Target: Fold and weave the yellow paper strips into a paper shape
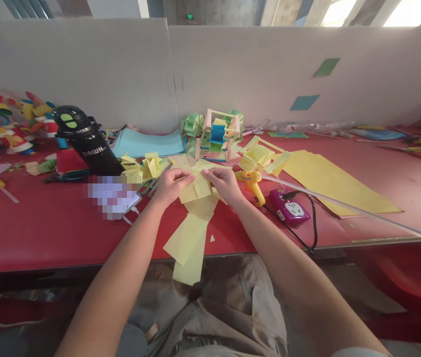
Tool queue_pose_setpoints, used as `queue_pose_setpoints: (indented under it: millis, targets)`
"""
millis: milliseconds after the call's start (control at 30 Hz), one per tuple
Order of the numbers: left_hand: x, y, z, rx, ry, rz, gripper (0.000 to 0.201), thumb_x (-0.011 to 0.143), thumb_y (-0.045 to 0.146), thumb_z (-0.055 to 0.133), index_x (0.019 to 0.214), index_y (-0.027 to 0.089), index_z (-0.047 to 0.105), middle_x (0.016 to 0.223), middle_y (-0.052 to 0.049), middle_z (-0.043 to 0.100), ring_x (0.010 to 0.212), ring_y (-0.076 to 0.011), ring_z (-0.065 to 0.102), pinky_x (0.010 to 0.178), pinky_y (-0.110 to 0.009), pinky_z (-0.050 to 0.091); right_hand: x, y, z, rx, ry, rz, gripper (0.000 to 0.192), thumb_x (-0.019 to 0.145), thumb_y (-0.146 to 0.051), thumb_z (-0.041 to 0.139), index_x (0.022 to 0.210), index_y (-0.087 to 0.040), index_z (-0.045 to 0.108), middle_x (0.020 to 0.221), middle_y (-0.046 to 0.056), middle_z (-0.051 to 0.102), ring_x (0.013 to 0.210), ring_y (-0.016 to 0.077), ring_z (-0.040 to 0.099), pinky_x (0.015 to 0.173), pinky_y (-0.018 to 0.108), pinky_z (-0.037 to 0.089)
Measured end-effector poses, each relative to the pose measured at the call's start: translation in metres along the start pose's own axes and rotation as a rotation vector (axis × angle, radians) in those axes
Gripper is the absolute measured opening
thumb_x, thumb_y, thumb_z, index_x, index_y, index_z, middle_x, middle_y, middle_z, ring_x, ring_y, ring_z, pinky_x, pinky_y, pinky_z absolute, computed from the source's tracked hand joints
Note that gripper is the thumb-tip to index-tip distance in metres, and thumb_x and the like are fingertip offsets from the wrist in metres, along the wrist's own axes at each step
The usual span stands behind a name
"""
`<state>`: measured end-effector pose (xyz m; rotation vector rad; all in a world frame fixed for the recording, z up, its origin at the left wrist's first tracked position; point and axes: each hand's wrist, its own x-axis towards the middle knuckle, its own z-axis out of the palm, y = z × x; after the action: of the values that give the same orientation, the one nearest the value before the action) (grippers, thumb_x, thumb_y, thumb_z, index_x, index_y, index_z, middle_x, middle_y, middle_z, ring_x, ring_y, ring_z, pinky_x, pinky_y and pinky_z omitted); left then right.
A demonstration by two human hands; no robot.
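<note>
- I am watching both hands working one folded piece of yellow paper (200, 186) at the middle of the red table (46, 233), just short of its near edge.
- The left hand (171, 184) is pinching the paper's upper left corner, fingers curled shut on it; the right hand (224, 182) is pinching the upper right edge the same way. The piece is lying directly between the two sets of fingertips, neither hand nearer than the other.
- The folded piece is running roughly left to right between the hands, while loose yellow strips (190, 243) are trailing from under it toward the body and hanging over the table edge.
- Just right of the right hand, a yellow glue gun (252, 184) is lying on the table, its cord leading to a purple power socket (289, 206).
- Beyond the hands, a paper-and-stick wheel model (215, 134) is standing near the partition; a black bottle (86, 139) is leaning to the left, beside a phone (115, 196).
</note>
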<state>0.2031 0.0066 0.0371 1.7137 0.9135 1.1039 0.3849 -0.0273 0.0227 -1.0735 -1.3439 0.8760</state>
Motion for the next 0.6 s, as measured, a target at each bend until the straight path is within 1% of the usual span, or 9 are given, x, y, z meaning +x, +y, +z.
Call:
queue_pose_setpoints:
  millis: [167,267,333,367,433,533,600]
  targets:
    - [0.0004,-0.0013,0.0011,0.009,0.016,0.016,0.028,0.070,0.045,0.076,0.074,0.018,0.073,0.076,-0.002,0.070,0.073,-0.0172,0.061,0.069,-0.027,0.046,-0.0006,0.0003,0.0002,-0.020,0.033,-0.025,0.046,0.077,-0.062,0.066,0.073,-0.016,0.065,0.059,-0.002,0.049,0.053,0.0099,0.042,0.049,0.025,0.033]
    - [0.0017,-0.0043,0.0003,-0.006,0.074,0.009,0.027,0.070,0.043,0.076,0.075,0.017,0.073,0.076,-0.002,0.071,0.072,-0.0175,0.061,0.067,-0.027,0.046,-0.0010,-0.0002,0.0005,0.018,-0.032,0.027,0.047,0.074,-0.062,0.069,0.080,-0.016,0.067,0.063,0.000,0.057,0.053,0.0104,0.047,0.049,0.025,0.037]
    - [0.0025,-0.0056,-0.0005,-0.006,0.116,0.003,0.027,0.069,0.043,0.077,0.076,0.017,0.073,0.076,-0.003,0.070,0.072,-0.0178,0.061,0.066,-0.027,0.045,-0.0009,-0.0005,0.0011,0.028,-0.073,0.044,0.047,0.071,-0.062,0.071,0.080,-0.016,0.067,0.064,0.000,0.060,0.053,0.0098,0.047,0.048,0.024,0.038]
    - [0.0028,-0.0059,-0.0008,-0.001,0.127,-0.002,0.028,0.068,0.042,0.077,0.076,0.016,0.073,0.076,-0.003,0.070,0.072,-0.0178,0.061,0.066,-0.027,0.045,-0.0006,-0.0006,0.0016,0.023,-0.074,0.042,0.048,0.070,-0.062,0.072,0.078,-0.015,0.067,0.064,0.000,0.060,0.052,0.0095,0.048,0.047,0.023,0.038]
    - [0.0031,-0.0062,-0.0011,0.008,0.136,-0.014,0.028,0.068,0.042,0.077,0.077,0.015,0.073,0.075,-0.003,0.070,0.072,-0.0173,0.061,0.065,-0.026,0.044,0.0001,-0.0008,0.0025,0.025,-0.046,0.048,0.048,0.068,-0.062,0.073,0.075,-0.015,0.066,0.063,0.000,0.060,0.053,0.0097,0.049,0.046,0.023,0.043]
    - [0.0038,-0.0073,-0.0023,-0.008,0.152,-0.018,0.029,0.068,0.043,0.077,0.078,0.015,0.074,0.073,-0.003,0.070,0.070,-0.0161,0.059,0.065,-0.026,0.043,0.0014,-0.0006,0.0036,0.073,-0.008,0.101,0.047,0.063,-0.060,0.077,0.073,-0.015,0.067,0.065,0.001,0.062,0.056,0.0120,0.055,0.051,0.027,0.055]
    - [0.0048,-0.0089,-0.0038,-0.019,0.171,-0.012,0.031,0.068,0.044,0.076,0.078,0.015,0.074,0.073,-0.002,0.069,0.069,-0.0156,0.059,0.064,-0.025,0.043,0.0023,0.0003,0.0038,0.114,-0.032,0.110,0.046,0.060,-0.057,0.080,0.073,-0.015,0.067,0.068,0.002,0.064,0.060,0.0136,0.060,0.056,0.030,0.059]
